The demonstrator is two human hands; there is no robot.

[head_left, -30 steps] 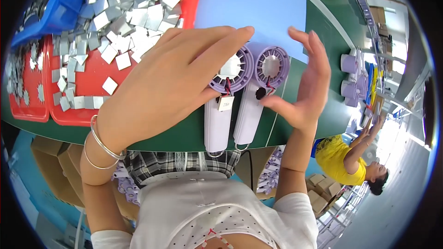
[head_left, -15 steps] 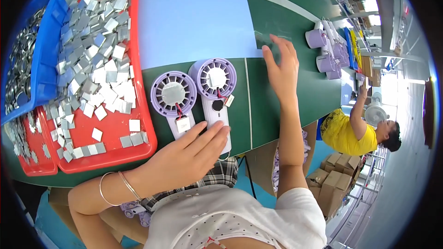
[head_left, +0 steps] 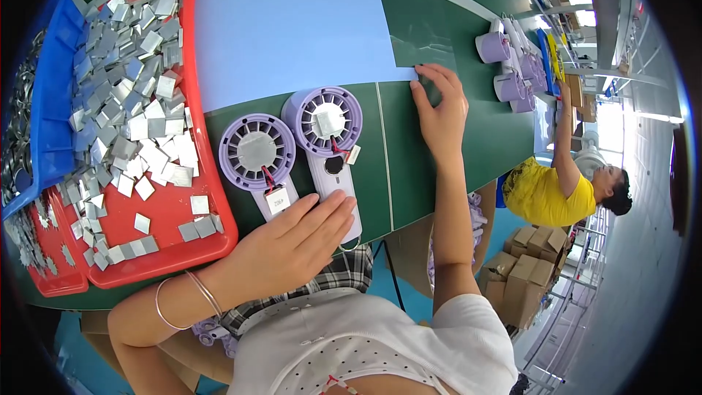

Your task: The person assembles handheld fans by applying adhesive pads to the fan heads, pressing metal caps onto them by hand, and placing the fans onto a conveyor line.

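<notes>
While the left hand [head_left: 296,232] lies over two handheld fans [head_left: 333,184], the right hand [head_left: 444,113] meets a blue sheet [head_left: 292,29]

As I look across the green table [head_left: 409,175], the left hand rests palm down with its fingers stretched out side by side, draped over the fan handles rather than curled round them. Beyond those fingertips the fans lie face up, their round lilac heads right beside each other. The left fan [head_left: 245,178] carries a silver plate [head_left: 256,149] at its centre and a white square tab [head_left: 278,200] on red wires, just past the fingers. The right fan has a plate too, a smaller white tab [head_left: 354,155] on its wires and a dark round button [head_left: 334,166] on its handle.

Over at the right hand, thumb and forefinger stand slightly apart at a narrow strip on the sheet's near right corner; whether they pinch it, I can't tell from here. The rest of the sheet spreads flat to that hand's left, beyond the fans.

Left of the left hand sits a red tray [head_left: 170,216] strewn with silver metal squares [head_left: 167,86], a blue bin [head_left: 62,95] along its far left side. Well right of the right hand, more lilac fans [head_left: 515,66] are grouped, and past them a worker in a yellow shirt [head_left: 552,190] reaches an arm out.
</notes>
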